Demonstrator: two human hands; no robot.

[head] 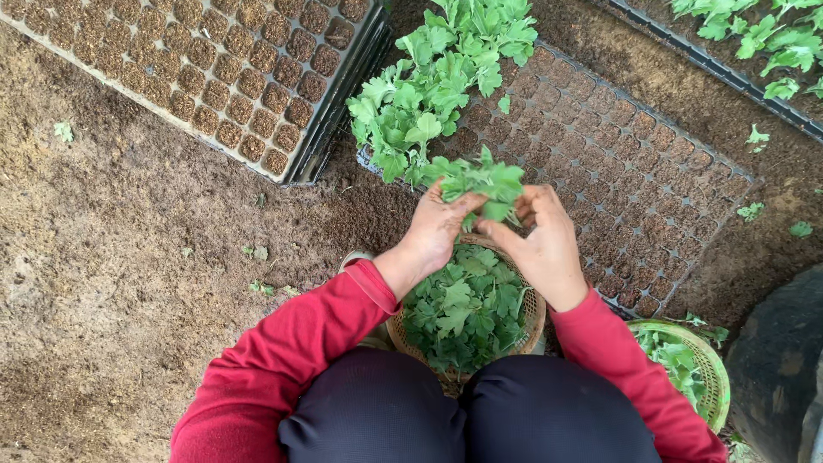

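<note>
My left hand (439,225) and my right hand (542,242) meet over a bunch of green leafy cuttings (480,182), both gripping it. Directly below them a round woven basket (533,310) full of the same green cuttings rests between my knees. Just beyond my hands lies a black seedling tray (630,180) of soil-filled cells, with planted cuttings (433,86) standing in its near-left part. Red sleeves cover both arms.
A second tray (206,69) of soil cells lies at the upper left on a stack. A green basket (707,364) with leaves sits at the lower right. Another tray (729,69) with seedlings runs along the top right. Bare soil ground spreads to the left.
</note>
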